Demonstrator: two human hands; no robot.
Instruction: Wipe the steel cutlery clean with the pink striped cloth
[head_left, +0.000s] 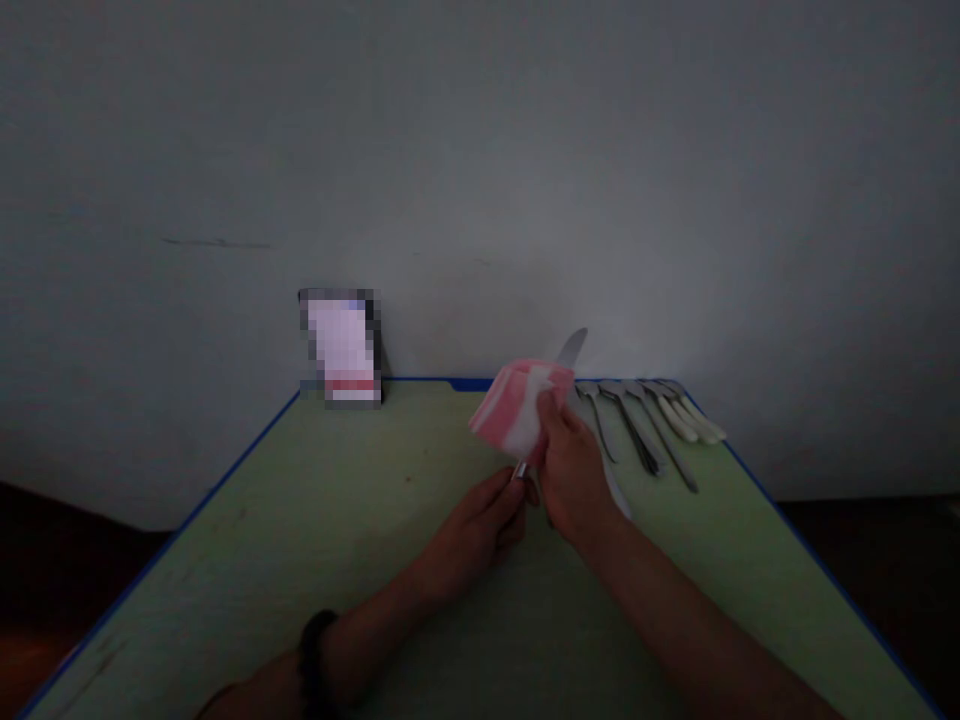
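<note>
My left hand (499, 510) is closed around the handle end of a table knife (574, 346). The knife points up and to the right, its blade tip sticking out above a pink and white striped cloth (517, 405). Pinched in my right hand (574, 465), the cloth wraps around the middle of the knife and hides that part. My right thumb presses on the cloth. Both hands are close together above the table, the left one lower.
On the green table (300, 560) at the right lie several forks and spoons (637, 430), some with white handles (694, 418). Another pale utensil is partly hidden behind my right wrist. A phone (345, 345), blurred out, leans on the wall (480, 180) at the back left.
</note>
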